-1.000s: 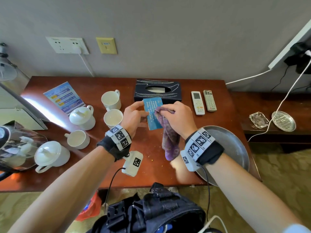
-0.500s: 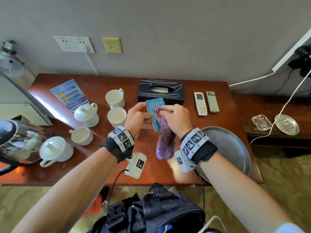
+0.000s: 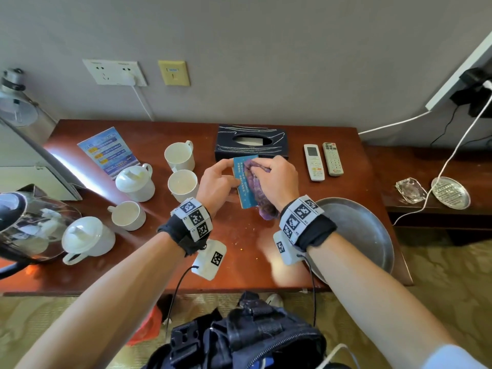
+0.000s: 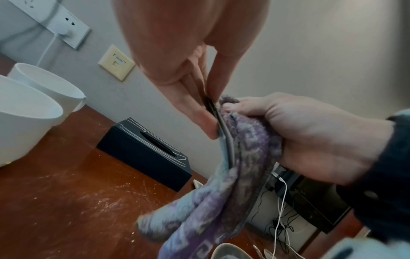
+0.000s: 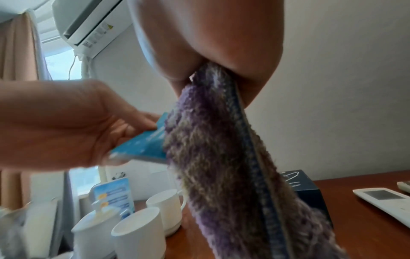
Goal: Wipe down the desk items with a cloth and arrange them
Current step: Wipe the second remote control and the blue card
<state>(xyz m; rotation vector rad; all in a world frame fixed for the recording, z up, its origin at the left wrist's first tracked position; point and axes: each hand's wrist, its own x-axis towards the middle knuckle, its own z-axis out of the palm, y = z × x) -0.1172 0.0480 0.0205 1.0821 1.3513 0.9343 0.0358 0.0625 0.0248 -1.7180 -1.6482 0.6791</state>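
Note:
My left hand (image 3: 219,179) pinches a small blue card (image 3: 242,182) by its left edge, above the middle of the brown desk (image 3: 239,243). My right hand (image 3: 274,179) grips a purple cloth (image 3: 262,198) and presses it against the card's right side. In the left wrist view the card's thin edge (image 4: 221,133) sits between my left fingers (image 4: 195,112) and the cloth (image 4: 233,184), with the right hand (image 4: 310,136) bunched on it. In the right wrist view the cloth (image 5: 221,166) hangs down and covers most of the card (image 5: 146,145).
Several white cups (image 3: 182,183) and lidded pots (image 3: 135,179) stand left of the hands beside a blue leaflet stand (image 3: 107,150) and a glass kettle (image 3: 29,225). Behind are a dark tissue box (image 3: 251,141) and two remotes (image 3: 323,161). A metal tray (image 3: 356,230) lies front right.
Both hands, with card and cloth, have risen slightly away from me toward the tissue box. The cloth now bunches closer under my right hand, with less of it hanging.

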